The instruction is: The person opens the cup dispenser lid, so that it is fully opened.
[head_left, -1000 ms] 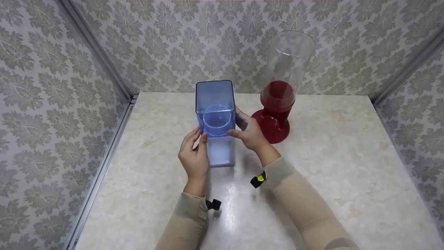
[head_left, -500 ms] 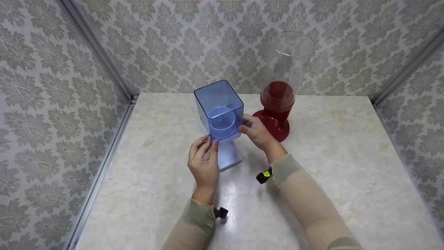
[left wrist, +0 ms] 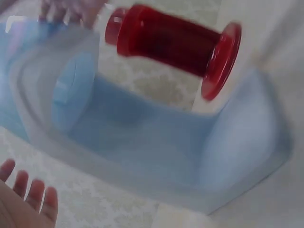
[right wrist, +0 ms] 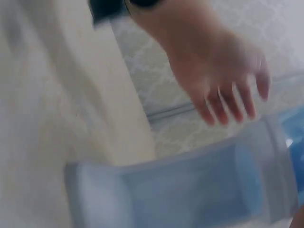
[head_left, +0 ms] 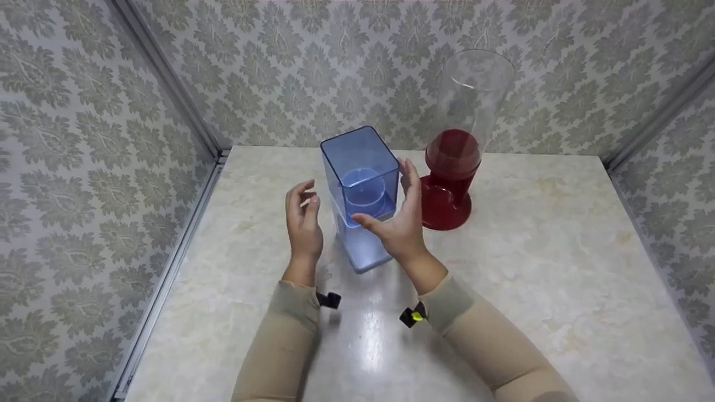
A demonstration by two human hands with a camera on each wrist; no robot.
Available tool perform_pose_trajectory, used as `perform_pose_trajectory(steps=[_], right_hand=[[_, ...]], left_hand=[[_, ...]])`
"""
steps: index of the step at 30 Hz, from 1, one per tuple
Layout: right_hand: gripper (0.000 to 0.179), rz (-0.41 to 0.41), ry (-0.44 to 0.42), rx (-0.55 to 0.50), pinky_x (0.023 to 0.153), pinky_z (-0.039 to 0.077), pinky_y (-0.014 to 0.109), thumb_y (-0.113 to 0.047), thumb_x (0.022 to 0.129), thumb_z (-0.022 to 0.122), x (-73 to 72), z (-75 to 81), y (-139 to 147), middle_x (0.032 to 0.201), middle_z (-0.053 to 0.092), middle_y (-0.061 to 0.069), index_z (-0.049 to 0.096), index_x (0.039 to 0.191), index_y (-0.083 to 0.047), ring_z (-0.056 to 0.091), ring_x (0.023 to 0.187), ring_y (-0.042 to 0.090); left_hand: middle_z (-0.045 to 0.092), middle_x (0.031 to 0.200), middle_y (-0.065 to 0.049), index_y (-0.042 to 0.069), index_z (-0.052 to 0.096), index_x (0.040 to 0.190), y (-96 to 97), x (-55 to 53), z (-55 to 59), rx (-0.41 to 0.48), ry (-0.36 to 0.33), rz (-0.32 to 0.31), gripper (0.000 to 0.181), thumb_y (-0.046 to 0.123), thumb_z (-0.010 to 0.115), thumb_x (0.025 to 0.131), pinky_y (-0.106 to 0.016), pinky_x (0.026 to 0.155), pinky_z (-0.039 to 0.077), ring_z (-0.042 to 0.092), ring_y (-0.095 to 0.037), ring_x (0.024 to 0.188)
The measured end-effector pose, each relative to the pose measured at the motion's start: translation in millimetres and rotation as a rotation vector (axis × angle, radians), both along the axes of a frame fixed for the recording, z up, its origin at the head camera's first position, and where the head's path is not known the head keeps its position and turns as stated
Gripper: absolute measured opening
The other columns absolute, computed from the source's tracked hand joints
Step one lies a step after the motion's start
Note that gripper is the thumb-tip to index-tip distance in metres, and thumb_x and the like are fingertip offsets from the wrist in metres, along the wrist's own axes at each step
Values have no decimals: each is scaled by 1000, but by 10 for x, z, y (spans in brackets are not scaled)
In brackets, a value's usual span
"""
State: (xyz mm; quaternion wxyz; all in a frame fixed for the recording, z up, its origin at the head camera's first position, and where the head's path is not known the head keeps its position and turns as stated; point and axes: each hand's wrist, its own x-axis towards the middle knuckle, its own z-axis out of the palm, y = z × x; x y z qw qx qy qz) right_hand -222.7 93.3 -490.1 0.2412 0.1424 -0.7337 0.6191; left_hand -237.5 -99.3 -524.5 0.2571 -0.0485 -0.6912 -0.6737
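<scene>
A blue dispenser [head_left: 364,190], with a see-through square bin on a paler C-shaped stand, stands upright on the table and is turned at an angle. To its left, my left hand [head_left: 304,226] is held apart from it, fingers loosely bent and holding nothing; the right wrist view shows this hand [right wrist: 218,71] with fingers spread. My right hand [head_left: 403,226] lies along the bin's right side with fingers extended, its thumb overlapping the lower front of the bin. In the left wrist view, the hollow under the bin shows in the stand [left wrist: 142,137].
Just right of the blue dispenser stands a red dispenser [head_left: 447,206] with a tall clear cylinder [head_left: 475,100] on top. Both stand on a pale marbled table [head_left: 536,268]. Patterned walls [head_left: 268,72] close off the back and sides.
The blue dispenser, first square to the view, has been turned to an angle. My left hand has come off it and moved left. My right hand's fingers have straightened and spread up its side.
</scene>
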Motion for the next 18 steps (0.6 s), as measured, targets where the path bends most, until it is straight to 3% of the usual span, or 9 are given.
perform_pose_trajectory(steps=[4,8,13,18], right_hand=[[167,-147,68,151,139,37,57,-86,65,95,4,50,-155,181,29,25,7,176,2,35,168,38],[154,-280,83,279,128,53,57,-63,72,104,-55,0,-268,173,39,29,7,173,3,52,156,41],[137,-363,112,349,120,59,58,-53,78,100,-107,-70,-364,164,46,31,14,169,3,59,146,43],[136,-363,143,340,121,58,58,-53,77,99,-144,-84,-379,163,45,30,14,169,3,57,146,43]], left_hand=[[55,158,-30,-8,54,154,-59,-300,106,36,-13,-218,45,13,46,115,-50,129,44,53,-39,147],[59,157,-32,-12,53,156,-66,-449,123,77,-64,-390,52,18,40,116,-57,139,37,56,-31,151],[70,147,-21,-12,61,150,-88,-472,59,95,-125,-454,53,22,35,117,-44,136,41,62,-13,141],[75,141,-11,-8,66,145,-85,-485,30,118,-103,-453,53,29,38,120,-30,128,45,64,-11,138]])
